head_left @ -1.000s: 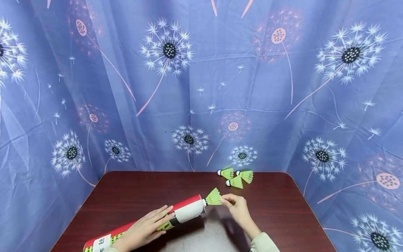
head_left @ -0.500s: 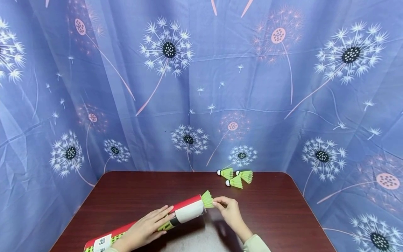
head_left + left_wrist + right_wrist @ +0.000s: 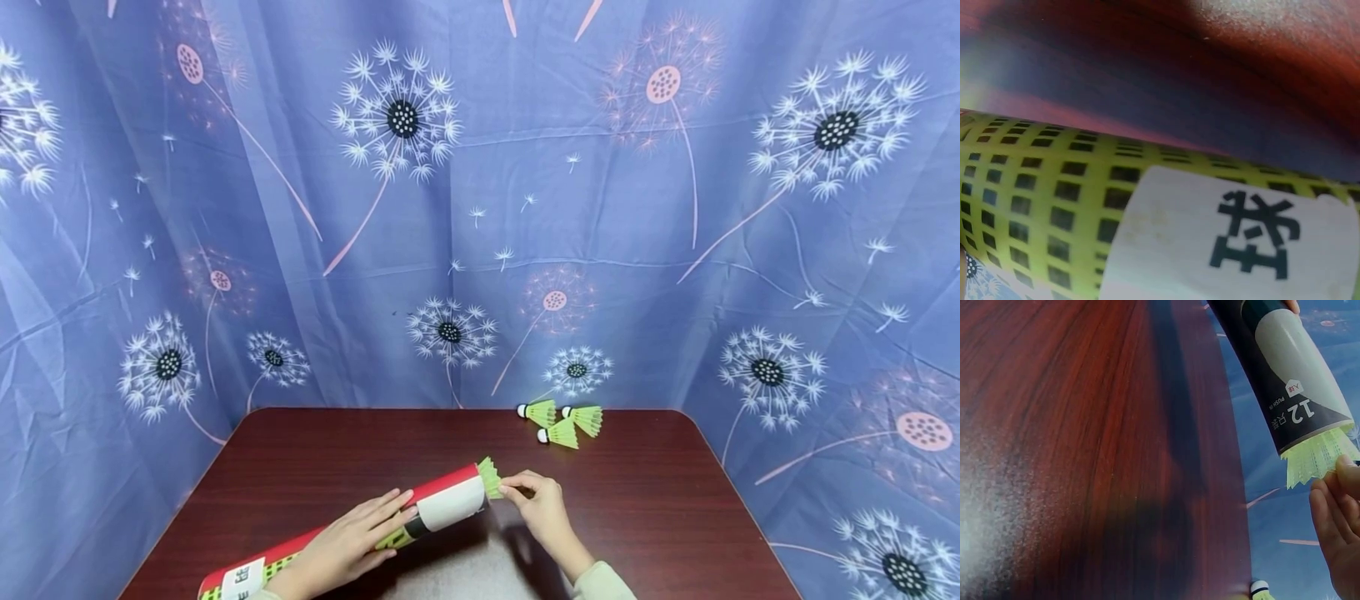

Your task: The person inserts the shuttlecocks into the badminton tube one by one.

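Note:
A long red, white and lime-green shuttlecock tube (image 3: 450, 504) slants across the table in the head view, its mouth toward the right. My left hand (image 3: 352, 533) holds it around the middle, fingers over the top and thumb on the near side. At the mouth, a yellow-green shuttlecock (image 3: 488, 477) sits with its cork hidden inside and part of its skirt sticking out. Thumb and fingertips of my right hand (image 3: 542, 510) pinch the skirt's edge. The right wrist view shows the skirt (image 3: 1316, 457) fanning from the rim; green mesh print and a white label (image 3: 1235, 244) fill the left wrist view.
Three more shuttlecocks (image 3: 558, 433) lie together near the table's back edge, right of the middle. The dark red wooden table (image 3: 337, 437) has rounded back corners. A blue curtain (image 3: 495, 208) with dandelion prints hangs behind and at both sides.
My right hand has moved left and pushed the shuttlecock from the tube's mouth into it, so its cork and part of its skirt are now hidden. The left hand stays in place.

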A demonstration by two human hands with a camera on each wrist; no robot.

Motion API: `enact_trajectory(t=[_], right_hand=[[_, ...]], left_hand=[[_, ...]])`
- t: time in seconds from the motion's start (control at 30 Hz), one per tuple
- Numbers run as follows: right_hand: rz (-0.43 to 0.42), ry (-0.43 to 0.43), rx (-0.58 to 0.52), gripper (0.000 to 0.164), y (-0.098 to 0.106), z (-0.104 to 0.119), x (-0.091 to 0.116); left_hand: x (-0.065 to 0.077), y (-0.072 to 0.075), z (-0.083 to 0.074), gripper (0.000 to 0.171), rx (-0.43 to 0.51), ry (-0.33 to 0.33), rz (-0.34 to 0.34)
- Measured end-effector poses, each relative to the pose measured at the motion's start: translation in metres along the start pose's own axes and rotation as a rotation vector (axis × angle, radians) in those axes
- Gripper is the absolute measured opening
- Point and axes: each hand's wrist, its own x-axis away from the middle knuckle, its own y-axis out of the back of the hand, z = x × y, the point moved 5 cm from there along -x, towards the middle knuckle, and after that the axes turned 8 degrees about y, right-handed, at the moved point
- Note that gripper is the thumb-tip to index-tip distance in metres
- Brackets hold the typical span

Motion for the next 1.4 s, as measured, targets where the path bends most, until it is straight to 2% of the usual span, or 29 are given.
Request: enact_trajectory(t=[0.3,0.47,0.6,0.73,0.83,1.03,1.13,1.2,1.3,1.4], right_hand=[[0.039,-0.05,-0.02,0.008,-0.008,0.001,-0.001],[0.078,-0.038,-0.034,0.009,-0.01,0.022,-0.006],[0.11,-0.068,-0.028,0.008,-0.007,0.04,-0.01],[0.137,-0.086,-0.021,0.006,-0.006,0.044,-0.012],[0.155,-0.068,-0.043,0.007,-0.006,0.042,-0.012],[0.219,0.061,-0.103,0.008,-0.003,0.036,-0.01],[0.224,0.11,-0.088,0.009,0.003,0.033,-0.011],[0.218,0.111,-0.069,0.01,0.01,0.029,-0.014],[0.205,0.016,-0.059,0.01,0.021,0.018,-0.019],[0.174,-0.109,-0.077,0.009,0.032,-0.006,-0.021]], left_hand=[[-0.003,0.0,0.001,0.07,0.015,-0.008,-0.007],[-0.005,0.0,0.0,0.071,0.032,-0.021,-0.011],[-0.004,-0.001,0.001,0.069,0.028,-0.014,-0.002],[-0.004,-0.002,0.001,0.062,0.025,-0.004,0.005],[-0.004,-0.003,0.0,0.061,0.03,-0.008,-0.002],[-0.004,-0.003,0.0,0.064,0.028,-0.003,-0.003],[-0.003,-0.002,0.0,0.069,0.024,0.003,0.001],[-0.003,-0.001,0.0,0.072,0.025,0.005,0.001],[-0.002,-0.001,0.001,0.07,0.027,0.003,-0.001],[0.0,-0.001,0.001,0.066,0.027,0.002,-0.001]])
